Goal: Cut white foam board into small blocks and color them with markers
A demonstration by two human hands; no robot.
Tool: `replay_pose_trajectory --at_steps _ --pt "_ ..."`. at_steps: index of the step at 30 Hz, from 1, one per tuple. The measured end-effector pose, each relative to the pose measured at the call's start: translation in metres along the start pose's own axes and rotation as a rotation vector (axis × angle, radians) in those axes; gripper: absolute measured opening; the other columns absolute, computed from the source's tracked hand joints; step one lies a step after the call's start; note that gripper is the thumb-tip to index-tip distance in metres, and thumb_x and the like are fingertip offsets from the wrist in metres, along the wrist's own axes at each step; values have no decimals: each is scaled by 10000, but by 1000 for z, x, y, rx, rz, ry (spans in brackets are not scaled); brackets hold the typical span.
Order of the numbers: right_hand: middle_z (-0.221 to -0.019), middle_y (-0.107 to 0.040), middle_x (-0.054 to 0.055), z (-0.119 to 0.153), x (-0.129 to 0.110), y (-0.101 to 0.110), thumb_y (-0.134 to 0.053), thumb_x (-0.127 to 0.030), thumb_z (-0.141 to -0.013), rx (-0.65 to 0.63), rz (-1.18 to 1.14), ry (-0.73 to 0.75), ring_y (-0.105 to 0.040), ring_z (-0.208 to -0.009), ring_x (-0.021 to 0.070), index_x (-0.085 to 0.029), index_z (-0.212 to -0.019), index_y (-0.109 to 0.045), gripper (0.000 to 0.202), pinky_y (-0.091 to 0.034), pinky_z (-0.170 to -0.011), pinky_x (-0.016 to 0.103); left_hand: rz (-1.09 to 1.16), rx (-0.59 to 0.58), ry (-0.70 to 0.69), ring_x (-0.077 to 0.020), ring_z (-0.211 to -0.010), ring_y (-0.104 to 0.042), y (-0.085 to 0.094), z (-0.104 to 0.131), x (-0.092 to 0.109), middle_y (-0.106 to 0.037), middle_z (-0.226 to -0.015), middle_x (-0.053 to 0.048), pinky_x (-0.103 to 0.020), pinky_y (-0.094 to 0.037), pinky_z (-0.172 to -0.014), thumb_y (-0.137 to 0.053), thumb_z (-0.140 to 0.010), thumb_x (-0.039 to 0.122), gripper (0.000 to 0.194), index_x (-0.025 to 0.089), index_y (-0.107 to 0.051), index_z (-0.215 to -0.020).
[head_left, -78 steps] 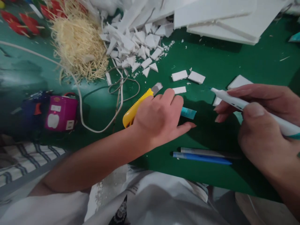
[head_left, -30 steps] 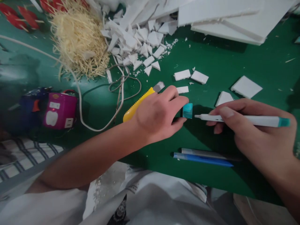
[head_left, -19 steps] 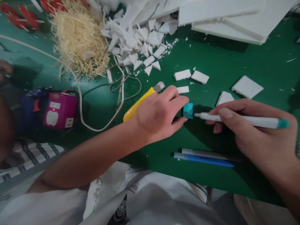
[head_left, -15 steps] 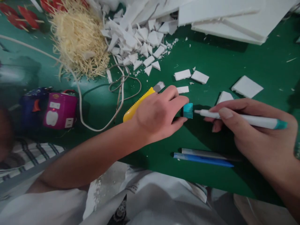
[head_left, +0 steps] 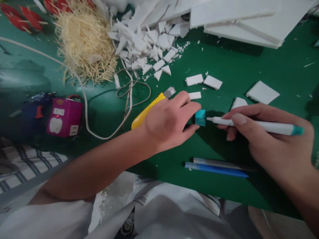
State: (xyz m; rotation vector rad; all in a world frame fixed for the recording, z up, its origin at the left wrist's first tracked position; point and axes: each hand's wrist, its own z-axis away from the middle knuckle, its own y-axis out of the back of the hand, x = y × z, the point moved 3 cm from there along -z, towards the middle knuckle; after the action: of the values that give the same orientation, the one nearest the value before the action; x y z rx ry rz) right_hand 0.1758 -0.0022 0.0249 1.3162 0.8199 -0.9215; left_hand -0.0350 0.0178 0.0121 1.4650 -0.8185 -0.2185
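Observation:
Between the thumb and fingers of my left hand is a small teal block, its rear part hidden by the fingers. My right hand grips a white marker with a teal end, held nearly level like a pen. Its tip points left and is right at the block's side; I cannot tell whether they touch. A yellow utility knife lies on the green table, partly covered by my left hand and wrist. Several white foam pieces lie just beyond my hands.
Nearer me lie a blue pen and a grey pen. Foam scraps, a heap of thin pale sticks and foam sheets fill the back. At left are a magenta power box and a white cable.
My right hand and the marker have shifted very slightly left. My left hand keeps its hold on the teal block. A dark shape at the left edge has moved away.

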Motion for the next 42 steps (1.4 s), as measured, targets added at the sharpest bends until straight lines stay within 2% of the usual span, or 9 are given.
replay_pose_trajectory --at_steps 4,9,19,21,25,29,37,42 --pt "-673 -726 -30 0 1 2 -814 -383 -908 43 31 16 -648 -576 138 -310 -874 -827 82 -536 -567 278 -4 5 1 -242 -953 -688 0 0 0 -656 -1082 -84 -344 -567 -770 -627 -1013 313 276 162 -711 -1228" --pt "-624 -720 -22 -1 2 3 -788 -335 -929 2 28 28 -652 -558 122 -273 -807 -815 139 -528 -539 246 -10 -26 3 -234 -954 -675 0 0 -1 -644 -1085 -81 -339 -565 -779 -628 -1017 324 274 174 -700 -1235" --pt "-622 -717 -60 0 -2 1 -787 -298 -918 -22 25 44 -635 -542 77 -306 -811 -826 114 -501 -524 185 0 -38 9 -240 -950 -676 -1 0 -1 -648 -1094 -86 -354 -567 -786 -623 -1017 323 271 172 -702 -1227" --pt "-614 -712 -57 1 -2 1 -777 -298 -924 -29 34 39 -636 -540 81 -301 -766 -812 162 -504 -524 191 2 -27 0 -240 -933 -679 -1 0 -1 -652 -1084 -87 -354 -566 -778 -625 -1012 320 270 165 -710 -1216" --pt "-654 -725 -44 2 -3 3 -808 -351 -912 30 72 26 -647 -566 107 -301 -841 -835 91 -527 -549 232 -4 -17 6 -240 -949 -685 0 0 -1 -656 -1083 -84 -343 -565 -777 -625 -1011 317 269 168 -709 -1219" --pt "-592 -701 -21 0 -4 2 -800 -329 -897 -16 71 22 -623 -521 119 -268 -735 -813 174 -494 -495 246 -10 -39 14 -236 -951 -681 1 0 0 -655 -1092 -86 -337 -565 -781 -631 -1006 315 265 176 -710 -1217" --pt "-655 -717 -21 0 -3 2 -841 -310 -859 51 29 18 -642 -577 138 -279 -884 -854 42 -545 -549 280 -2 -48 32 -244 -1001 -685 1 -1 1 -651 -1124 -89 -343 -572 -813 -632 -1011 312 274 179 -699 -1241" --pt "-629 -696 -24 1 -2 0 -791 -348 -922 -25 20 14 -634 -549 157 -307 -797 -811 133 -526 -523 301 3 -47 17 -241 -1003 -688 1 -1 0 -650 -1122 -86 -342 -570 -819 -631 -1013 311 279 180 -695 -1251"
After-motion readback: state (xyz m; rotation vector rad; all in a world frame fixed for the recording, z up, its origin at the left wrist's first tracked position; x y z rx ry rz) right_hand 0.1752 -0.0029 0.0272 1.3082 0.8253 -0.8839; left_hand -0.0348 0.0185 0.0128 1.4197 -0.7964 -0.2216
